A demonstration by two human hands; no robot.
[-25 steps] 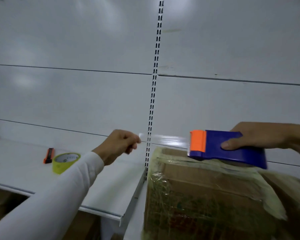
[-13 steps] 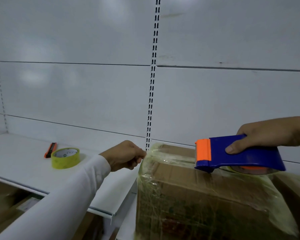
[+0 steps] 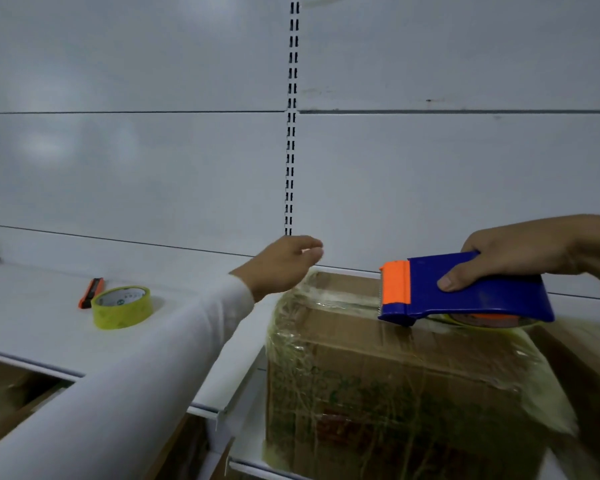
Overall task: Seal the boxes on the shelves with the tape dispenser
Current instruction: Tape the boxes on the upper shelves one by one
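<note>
A brown cardboard box [image 3: 378, 375] wrapped in clear yellowish tape stands on the white shelf [image 3: 42, 327], right of centre. My right hand [image 3: 520, 251] grips a blue tape dispenser [image 3: 465, 289] with an orange front, which rests on the box's top. A strip of clear tape runs from its front edge leftward across the top. My left hand [image 3: 284, 265] hovers just above the box's far left corner, fingers loosely curved, holding nothing.
A yellow roll of tape [image 3: 122, 306] lies on the shelf to the left, with an orange utility knife [image 3: 90, 292] behind it. A slotted upright [image 3: 290, 133] runs down the white back panel. Another box [image 3: 589, 368] stands at the far right. Lower shelves hold cardboard.
My left hand has let go of the tape end and lifted above the box's corner. The dispenser has drawn rightward along the box top, laying tape.
</note>
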